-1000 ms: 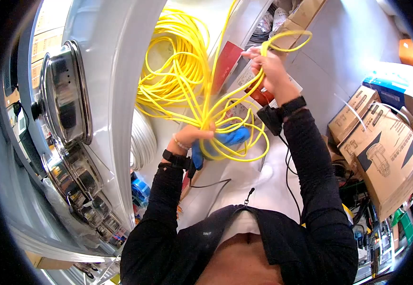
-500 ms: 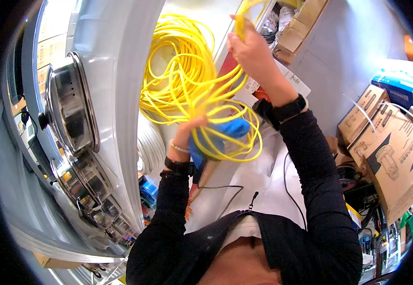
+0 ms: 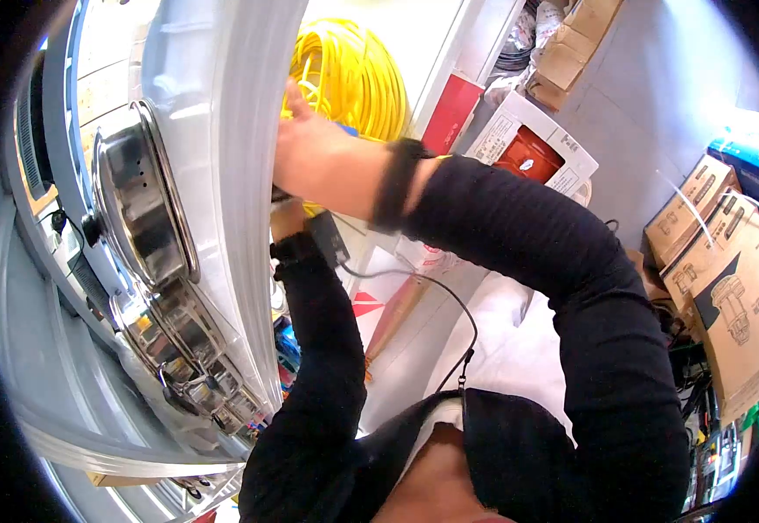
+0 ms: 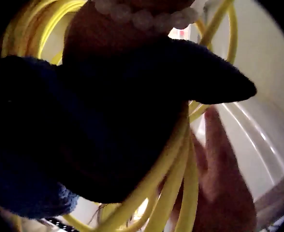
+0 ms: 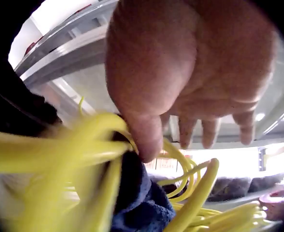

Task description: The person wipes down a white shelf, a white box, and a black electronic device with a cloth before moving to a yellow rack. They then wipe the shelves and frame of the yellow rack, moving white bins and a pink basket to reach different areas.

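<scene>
My left hand is low beside the shelf edge, largely hidden behind the right forearm. It grips strands of yellow cable together with a dark blue fuzzy cloth, which covers most of its fingers in the left wrist view. Reaching across above it, my right hand has its fingers extended and its palm showing in the right wrist view. Its thumb is right at a loop of the cable and the blue cloth. Behind both hands lies a large coil of yellow cable.
At the left, a white shelf edge runs beside the hands, with steel lidded pans beyond it. A white box with a red picture stands past the right forearm. Cardboard boxes are stacked at the right.
My right hand went up with a cable loop, then swung left and down across the left hand, its fingers now extended. The left hand moved left toward the shelf edge.
</scene>
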{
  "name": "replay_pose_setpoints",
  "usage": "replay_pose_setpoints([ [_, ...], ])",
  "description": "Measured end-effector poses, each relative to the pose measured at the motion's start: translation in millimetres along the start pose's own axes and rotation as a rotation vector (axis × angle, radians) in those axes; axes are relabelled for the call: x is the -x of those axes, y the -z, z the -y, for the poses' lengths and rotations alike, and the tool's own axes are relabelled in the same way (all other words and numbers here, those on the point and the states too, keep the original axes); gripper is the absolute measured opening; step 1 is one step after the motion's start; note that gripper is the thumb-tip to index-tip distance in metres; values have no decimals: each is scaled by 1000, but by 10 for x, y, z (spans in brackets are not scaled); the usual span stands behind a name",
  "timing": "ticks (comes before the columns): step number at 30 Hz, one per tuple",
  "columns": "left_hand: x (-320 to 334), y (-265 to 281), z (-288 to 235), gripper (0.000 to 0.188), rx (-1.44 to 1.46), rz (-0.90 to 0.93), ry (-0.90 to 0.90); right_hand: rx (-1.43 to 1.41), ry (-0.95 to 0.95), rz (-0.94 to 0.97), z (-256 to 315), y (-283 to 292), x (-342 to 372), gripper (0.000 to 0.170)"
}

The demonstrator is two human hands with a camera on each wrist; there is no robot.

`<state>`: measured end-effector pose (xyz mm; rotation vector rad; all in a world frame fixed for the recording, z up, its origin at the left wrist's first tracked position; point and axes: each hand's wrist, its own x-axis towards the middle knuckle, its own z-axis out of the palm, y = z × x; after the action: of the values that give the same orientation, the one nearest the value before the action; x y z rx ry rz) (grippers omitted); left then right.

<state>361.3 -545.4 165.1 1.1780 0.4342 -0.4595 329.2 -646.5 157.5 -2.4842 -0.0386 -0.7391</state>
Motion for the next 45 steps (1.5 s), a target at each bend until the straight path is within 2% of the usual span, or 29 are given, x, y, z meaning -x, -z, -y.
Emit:
replay_pose_setpoints([
  [2,-155,12,63,31,-11,35,-51,-106,95,-34,-317,558,189,35],
  [4,-330,-3,123,31,-12,54,-97,-160,124,46,-321,957,419,32],
  [5,-407,4,146,32,-12,59,-110,-252,175,53,-326,1029,597,36],
  [7,-560,2,138,33,-14,66,-130,-421,145,31,-408,953,1087,53],
  [9,-646,26,61,34,-21,60,-147,-406,-80,73,-573,998,1342,79],
  [10,-678,36,27,35,-20,55,-153,-304,-287,129,-646,1032,1387,97],
  [13,-760,57,-56,37,-28,53,-171,-570,-548,69,-783,649,1516,122],
  [16,-771,94,-128,39,-44,44,-185,-504,-567,102,-837,283,1426,124],
  [17,-776,101,-152,40,-49,39,-192,-445,-607,74,-921,190,1381,117],
  [20,-812,130,-216,42,-59,27,-209,-539,-567,136,-1115,38,1314,105],
  [21,-801,163,-228,43,-63,22,-212,-537,-674,214,-1126,91,1327,73],
  [24,-794,243,-272,46,-63,11,-234,-834,-586,550,-1318,147,1359,37],
  [25,-775,286,-278,47,-63,7,-242,-811,-497,551,-1304,181,1384,30],
  [28,-627,478,-262,49,-75,-16,-258,-438,-138,283,-1300,423,1330,31],
  [29,-566,552,-262,50,-75,-29,-266,-477,-142,260,-1334,400,1277,34],
  [32,-324,792,-294,53,-87,-57,-297,-956,-338,592,-1374,457,771,39],
  [34,-68,994,-244,55,-106,-89,-319,-1153,-372,567,-1439,457,426,45],
  [35,87,1106,-186,56,-116,-109,-325,-1302,-624,456,-1348,424,302,48],
  [37,465,1342,-54,58,-132,-147,-346,-1729,-700,361,-1370,166,22,45],
  [38,663,1448,42,59,-140,-167,-358,-1903,-735,189,-1276,-50,-152,42],
  [40,1030,1618,272,61,-144,-208,-382,-2292,-756,6,-1272,-542,-477,27],
  [41,1213,1668,366,62,-148,-221,-393,-2265,-899,-192,-1103,-173,-654,31],
  [42,1325,1740,402,63,-149,-219,-399,-2154,-901,-232,-1103,-164,-742,27],
  [44,1480,1880,348,65,-137,-195,-409,-2364,-725,-384,-1027,-238,-939,25],
  [45,1490,1963,294,66,-124,-169,-399,-2590,-548,-307,-1050,-348,-980,25],
])
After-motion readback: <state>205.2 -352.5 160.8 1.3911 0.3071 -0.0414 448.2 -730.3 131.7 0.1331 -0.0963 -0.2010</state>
